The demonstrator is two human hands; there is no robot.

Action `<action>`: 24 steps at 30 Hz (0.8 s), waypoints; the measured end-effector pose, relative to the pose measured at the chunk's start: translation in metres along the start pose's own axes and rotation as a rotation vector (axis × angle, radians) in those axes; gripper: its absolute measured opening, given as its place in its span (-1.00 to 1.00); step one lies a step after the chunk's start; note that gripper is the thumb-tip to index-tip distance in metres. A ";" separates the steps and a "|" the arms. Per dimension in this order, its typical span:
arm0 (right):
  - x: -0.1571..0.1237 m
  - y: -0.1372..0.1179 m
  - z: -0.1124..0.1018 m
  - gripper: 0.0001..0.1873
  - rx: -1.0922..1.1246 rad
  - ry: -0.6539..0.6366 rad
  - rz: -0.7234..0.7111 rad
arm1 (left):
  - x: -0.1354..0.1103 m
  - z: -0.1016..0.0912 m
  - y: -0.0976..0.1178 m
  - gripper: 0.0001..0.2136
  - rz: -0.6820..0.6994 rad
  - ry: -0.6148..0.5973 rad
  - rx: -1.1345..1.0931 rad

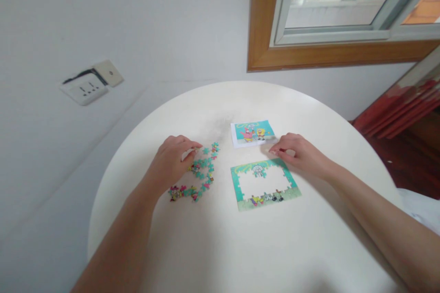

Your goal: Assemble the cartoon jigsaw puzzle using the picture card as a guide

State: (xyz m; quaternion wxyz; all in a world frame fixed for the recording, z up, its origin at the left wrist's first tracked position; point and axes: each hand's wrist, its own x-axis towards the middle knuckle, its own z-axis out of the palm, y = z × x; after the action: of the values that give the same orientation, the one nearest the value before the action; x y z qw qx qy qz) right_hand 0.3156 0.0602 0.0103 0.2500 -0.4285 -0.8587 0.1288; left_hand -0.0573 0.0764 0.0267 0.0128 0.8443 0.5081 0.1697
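Note:
My left hand [173,160] hovers at the upper left of a loose spread of jigsaw pieces [203,163], thumb and forefinger pinched together. Whatever sits between those fingertips is too small to make out. The pieces are mostly teal, with some pink and yellow. My right hand [298,153] is also closed in a pinch, just above the upper right corner of a partly assembled jigsaw puzzle [294,186]; what it grips cannot be made out. The puzzle shows a joined border with a pale character's head at the top middle, around a bare white centre.
A printed reference picture [254,132] with cartoon characters lies behind the puzzle. Everything rests on a round white table [247,242]. Beyond it are a white wall with a socket [85,88], a wood-framed window [259,57] and a red curtain [395,112].

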 end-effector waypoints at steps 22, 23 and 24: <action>0.001 0.001 -0.003 -0.76 0.018 -0.008 -0.010 | 0.001 0.003 -0.004 -0.72 0.023 -0.023 -0.014; 0.001 0.001 -0.003 -0.76 0.018 -0.008 -0.010 | 0.001 0.004 -0.005 -0.72 0.025 -0.023 -0.018; 0.001 0.001 -0.002 -0.76 0.018 -0.007 -0.010 | 0.001 0.004 -0.006 -0.72 0.027 -0.021 -0.022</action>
State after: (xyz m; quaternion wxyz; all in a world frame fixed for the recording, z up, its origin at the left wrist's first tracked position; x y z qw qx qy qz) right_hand 0.3174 0.0615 0.0121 0.2512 -0.4217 -0.8604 0.1367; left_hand -0.0603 0.0807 0.0219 0.0253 0.8528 0.4944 0.1664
